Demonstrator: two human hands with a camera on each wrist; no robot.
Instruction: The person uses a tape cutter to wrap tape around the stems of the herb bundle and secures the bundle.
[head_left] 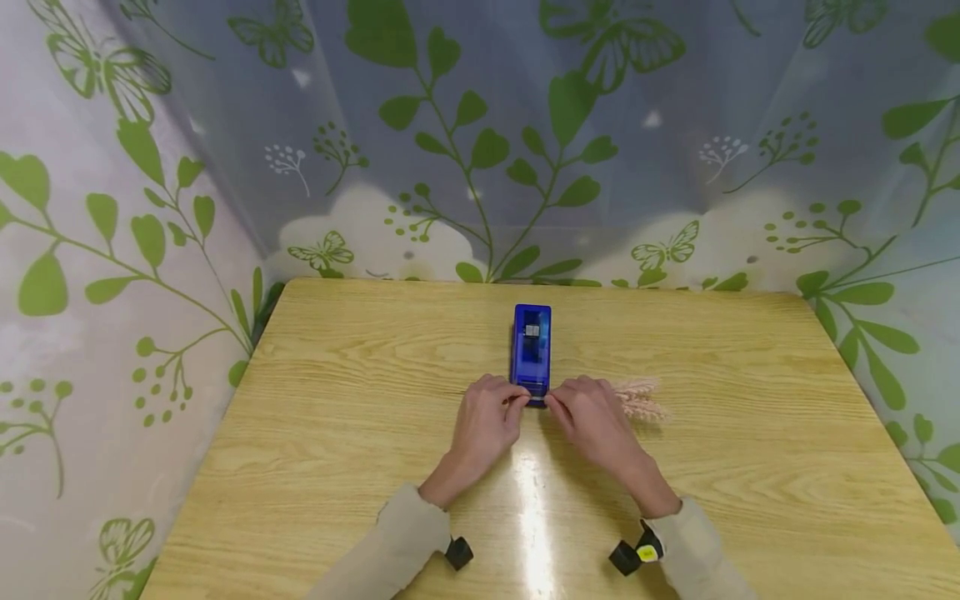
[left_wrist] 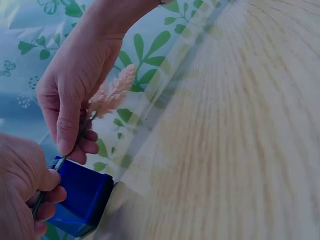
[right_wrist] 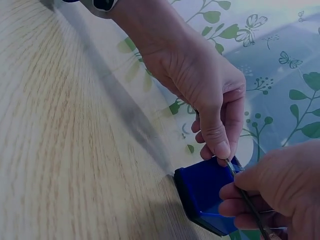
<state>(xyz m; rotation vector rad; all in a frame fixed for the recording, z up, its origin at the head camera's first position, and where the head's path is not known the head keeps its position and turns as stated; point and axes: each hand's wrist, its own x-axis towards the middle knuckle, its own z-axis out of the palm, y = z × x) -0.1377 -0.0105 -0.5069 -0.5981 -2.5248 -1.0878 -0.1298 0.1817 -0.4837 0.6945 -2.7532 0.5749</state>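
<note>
Fluffy pale pink heads of a dried flower sprig (head_left: pixel 639 400) stick out to the right of my right hand (head_left: pixel 596 421). That hand pinches the sprig's thin dark stem (right_wrist: pixel 248 202) between thumb and fingers. From the other side, my left hand (head_left: pixel 483 417) grips the same stem, its fingertips close to the right ones. A small clear strip, like tape (right_wrist: pixel 231 166), shows on the stem between both thumbs. Directly behind the fingertips stands a blue tape dispenser (head_left: pixel 531 354), its near end partly hidden by the hands in the head view.
The wood-grain table (head_left: pixel 360 350) spreads out around the dispenser. A curtain with green leaves and butterflies (head_left: pixel 480 150) hangs along its back and sides. Black wrist-worn devices (head_left: pixel 459 552) show near both light sleeves.
</note>
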